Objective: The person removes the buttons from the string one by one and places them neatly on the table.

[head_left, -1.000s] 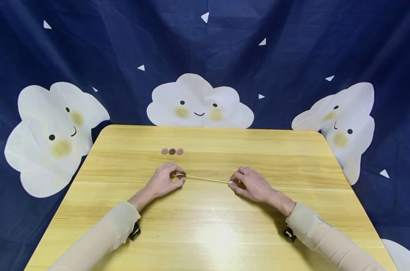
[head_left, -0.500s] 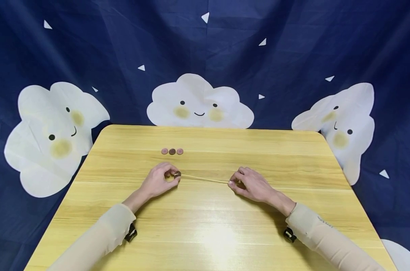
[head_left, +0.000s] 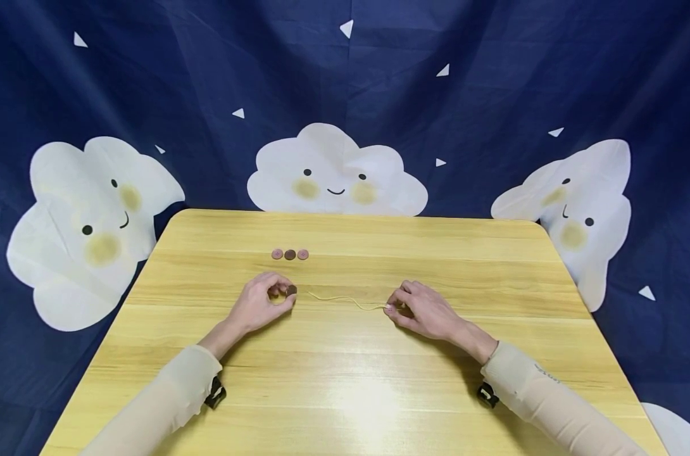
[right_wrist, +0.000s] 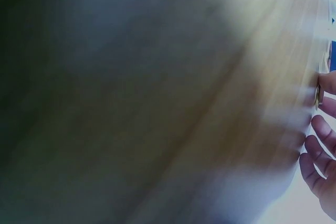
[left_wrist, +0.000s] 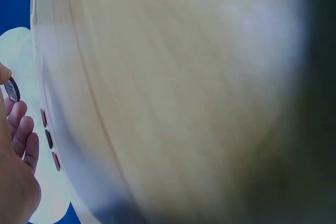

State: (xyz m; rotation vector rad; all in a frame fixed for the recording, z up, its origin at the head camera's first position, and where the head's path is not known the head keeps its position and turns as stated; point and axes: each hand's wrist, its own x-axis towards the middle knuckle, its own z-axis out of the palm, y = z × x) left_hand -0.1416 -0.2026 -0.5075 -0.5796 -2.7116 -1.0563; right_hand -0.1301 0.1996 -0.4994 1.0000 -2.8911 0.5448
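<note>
Thumb and fingers of my left hand [head_left: 261, 301] pinch a dark brown button [head_left: 291, 291] by its rim, left of the table's middle. Holes show in the face of that button [left_wrist: 12, 89] in the left wrist view. A thin yellow string [head_left: 339, 298] lies slack and wavy between the hands, its left end apart from the button. My right hand [head_left: 425, 310] pinches the string's other end; a small pale bit shows at the fingertips, too small to make out.
Beyond the left hand, three buttons lie in a row on the wooden table [head_left: 464, 253]: a pinkish button [head_left: 277, 254], a dark brown button [head_left: 290, 254] and another pinkish button [head_left: 302, 254]. A blue cloud-print curtain [head_left: 208, 76] hangs behind the table.
My left hand has moved left with the brown button, which has come off the string's left end. The string, taut before, now lies loose. The right hand has stayed in place.
</note>
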